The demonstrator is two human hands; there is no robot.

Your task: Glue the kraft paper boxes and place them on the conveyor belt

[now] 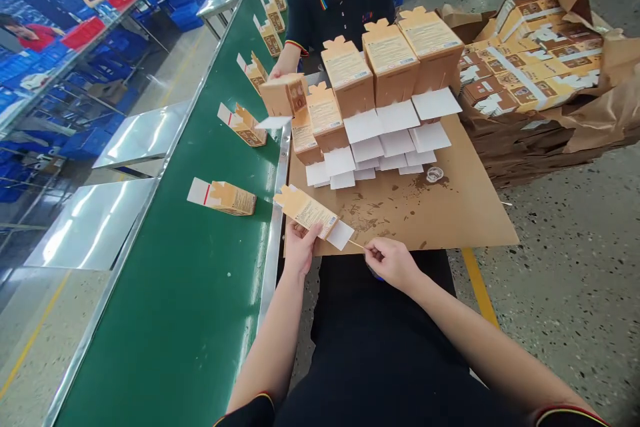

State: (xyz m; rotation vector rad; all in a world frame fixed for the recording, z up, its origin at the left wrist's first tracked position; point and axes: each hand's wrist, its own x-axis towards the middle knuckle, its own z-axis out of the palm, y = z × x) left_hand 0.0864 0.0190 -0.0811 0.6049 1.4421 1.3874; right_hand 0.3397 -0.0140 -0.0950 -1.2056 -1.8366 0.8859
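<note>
My left hand (301,244) is closed around a yellow-brown printed carton (311,212), tilted above the near edge of the cardboard-covered table. The carton's white flap (341,235) sticks out toward my right hand. A thin pale stick (357,244) is pinched in the fingers of my right hand (393,263); its far tip is at the flap's edge, and I cannot tell whether they touch. Beyond my hands, several similar cartons (345,73) are stacked in rows with white flaps (395,143) pointing toward me.
On the left runs a green conveyor belt (165,320) carrying a line of upright cartons (227,198). A co-worker's hand (286,61) grips another carton (283,95) across the table. A small clear dish (435,175) lies among brown stains. Flat cartons (530,67) fill a paper-wrapped bundle at right.
</note>
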